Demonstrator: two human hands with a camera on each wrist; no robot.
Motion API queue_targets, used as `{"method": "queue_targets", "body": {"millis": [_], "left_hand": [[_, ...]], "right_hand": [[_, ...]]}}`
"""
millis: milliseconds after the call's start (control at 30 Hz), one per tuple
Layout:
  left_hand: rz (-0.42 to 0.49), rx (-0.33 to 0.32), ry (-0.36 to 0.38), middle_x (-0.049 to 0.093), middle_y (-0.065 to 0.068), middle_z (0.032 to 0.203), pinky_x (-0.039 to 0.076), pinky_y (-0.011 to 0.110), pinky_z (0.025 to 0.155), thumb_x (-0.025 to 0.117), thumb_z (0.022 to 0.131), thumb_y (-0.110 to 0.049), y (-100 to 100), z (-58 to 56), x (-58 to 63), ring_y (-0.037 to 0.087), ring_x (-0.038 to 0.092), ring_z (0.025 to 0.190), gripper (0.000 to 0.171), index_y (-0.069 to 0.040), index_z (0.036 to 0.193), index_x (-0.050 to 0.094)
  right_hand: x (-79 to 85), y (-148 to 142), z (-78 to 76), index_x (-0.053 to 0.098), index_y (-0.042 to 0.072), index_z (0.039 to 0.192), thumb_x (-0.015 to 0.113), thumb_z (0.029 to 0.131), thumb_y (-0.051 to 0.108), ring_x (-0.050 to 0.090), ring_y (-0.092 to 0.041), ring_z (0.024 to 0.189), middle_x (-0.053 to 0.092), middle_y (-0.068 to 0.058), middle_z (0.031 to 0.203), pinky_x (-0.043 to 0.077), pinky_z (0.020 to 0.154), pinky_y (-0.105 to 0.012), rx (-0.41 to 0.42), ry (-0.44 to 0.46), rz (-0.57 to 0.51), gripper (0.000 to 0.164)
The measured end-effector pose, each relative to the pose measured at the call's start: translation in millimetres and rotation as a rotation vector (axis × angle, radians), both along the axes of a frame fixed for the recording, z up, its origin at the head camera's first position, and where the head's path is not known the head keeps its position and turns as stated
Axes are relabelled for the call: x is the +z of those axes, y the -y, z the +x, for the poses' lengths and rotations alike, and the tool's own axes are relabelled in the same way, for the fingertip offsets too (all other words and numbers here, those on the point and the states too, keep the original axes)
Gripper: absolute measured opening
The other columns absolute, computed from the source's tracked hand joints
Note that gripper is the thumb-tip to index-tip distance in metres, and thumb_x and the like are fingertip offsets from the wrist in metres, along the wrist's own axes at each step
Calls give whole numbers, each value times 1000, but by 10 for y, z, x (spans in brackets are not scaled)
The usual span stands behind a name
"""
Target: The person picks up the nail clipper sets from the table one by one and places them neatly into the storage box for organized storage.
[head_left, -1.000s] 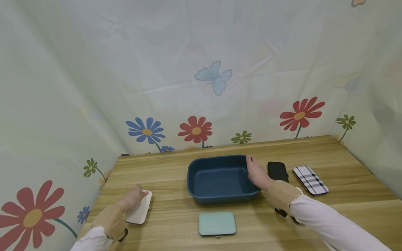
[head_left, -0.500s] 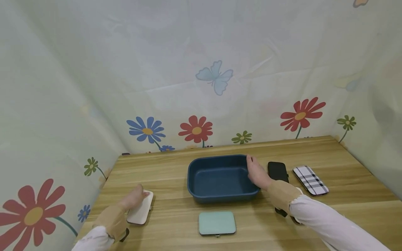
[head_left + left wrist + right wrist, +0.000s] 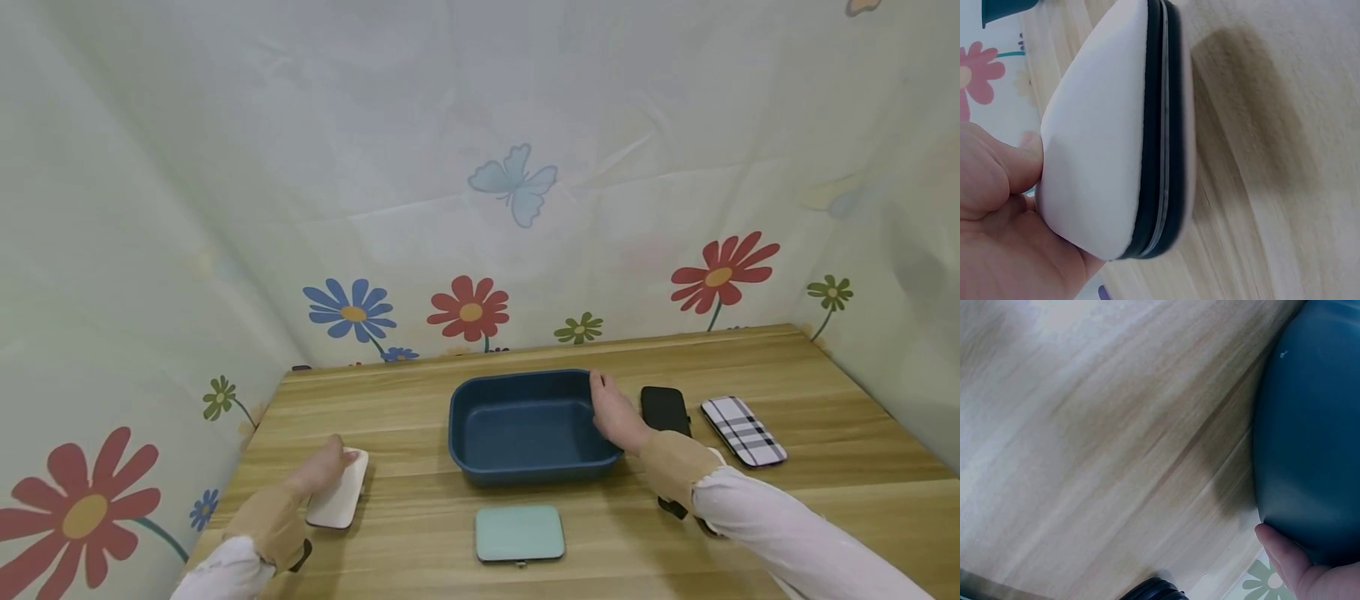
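At the left of the table, my left hand holds a flat white case by its far-left side, thumb on top. In the left wrist view the white case is tilted, showing a dark edge with a metal frame, and its shadow lies apart from it on the wood. My right hand grips the right rim of a dark blue rectangular basin, which stands upright at mid-table with nothing inside. The right wrist view shows the fingers against the basin's outer wall.
A mint green case lies in front of the basin. To the right are a black case and a plaid case. More cases are partly hidden under my right wrist. A flower-printed curtain borders the table's back and sides.
The white case has risen slightly and tilted in my left hand, moving a little to the right. My right hand and the basin have stayed in place.
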State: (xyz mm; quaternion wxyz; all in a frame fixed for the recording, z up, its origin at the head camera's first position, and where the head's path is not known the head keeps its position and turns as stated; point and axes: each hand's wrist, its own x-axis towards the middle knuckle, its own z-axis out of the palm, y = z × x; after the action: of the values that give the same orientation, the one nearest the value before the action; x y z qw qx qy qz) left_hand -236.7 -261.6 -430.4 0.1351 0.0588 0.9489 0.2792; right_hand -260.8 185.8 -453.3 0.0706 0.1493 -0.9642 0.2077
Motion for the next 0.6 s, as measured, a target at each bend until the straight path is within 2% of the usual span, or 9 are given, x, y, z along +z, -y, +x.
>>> {"method": "queue_targets", "body": {"millis": [267,433,600], "left_hand": [[-9,-26,-62,50,26,87,45,47,74,42,95,-8,-47,-25,26,33,53,81,31,21,102,32],[-14,-11,-44,50,30,92,45,47,74,41,96,-10,-82,-24,61,35,53,84,35,22,106,30],[27,8,-24,48,25,90,45,46,73,38,97,-12,-92,-44,54,32,52,82,32,19,105,31]], "right_hand": [[-14,-8,4,23,-22,128,55,79,-14,38,-14,40,31,-42,118,35,42,-28,-3,-14,4,60],[-16,-9,-2,23,-22,128,56,78,-14,40,-15,42,31,-42,118,36,43,-28,-7,-26,5,61],[-5,-12,3,23,-22,128,56,77,-15,43,-16,45,31,-43,118,38,45,-29,-2,-28,-11,62]]}}
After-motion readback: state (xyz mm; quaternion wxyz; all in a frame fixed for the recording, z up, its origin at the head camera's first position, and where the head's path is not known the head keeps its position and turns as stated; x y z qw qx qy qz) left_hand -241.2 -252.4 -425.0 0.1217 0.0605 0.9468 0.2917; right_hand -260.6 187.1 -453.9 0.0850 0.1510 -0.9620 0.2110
